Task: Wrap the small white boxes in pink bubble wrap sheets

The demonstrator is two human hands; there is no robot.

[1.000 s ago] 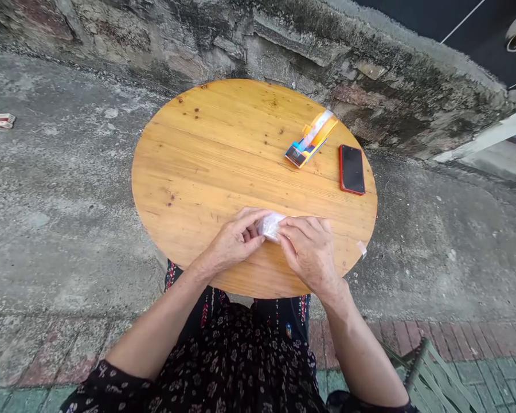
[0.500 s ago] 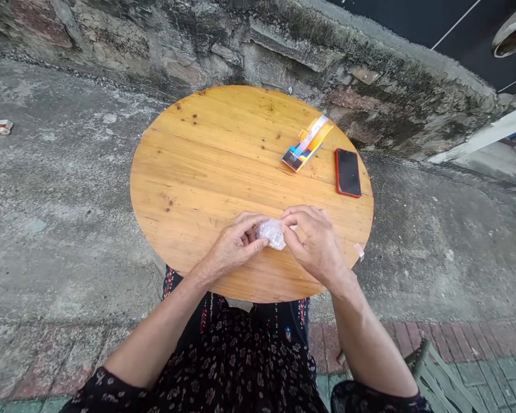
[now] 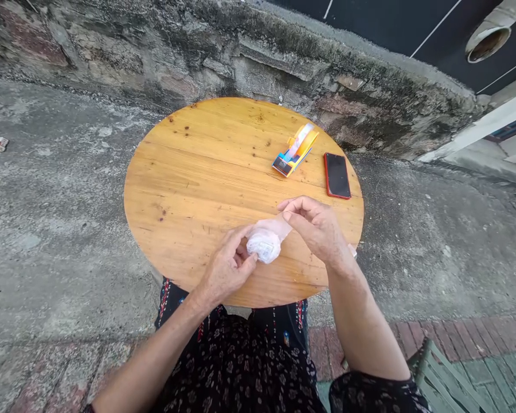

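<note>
A small rounded bundle in whitish, see-through plastic wrap [image 3: 264, 248] is near the front of the round wooden table [image 3: 189, 189]. My left hand [image 3: 229, 261] grips its left side between thumb and fingers. A loose, pale pinkish flap [image 3: 280, 227] of the wrap stretches from the bundle up to the right. Its far end is pinched between the thumb and fingertips of my right hand [image 3: 313, 226]. What lies inside the wrap cannot be made out.
A yellow and blue tape dispenser [image 3: 296, 150] with a roll stands at the back right. Beside it lies a phone in a red case [image 3: 337, 175]. A short pale strip [image 3: 352, 250] hangs at the right table edge. A stone wall [image 3: 176, 63] runs behind.
My right hand has drawn away from the bundle, up and right, pulling out a flap of wrap. My left hand keeps its hold on the bundle. The whole view has shifted slightly.
</note>
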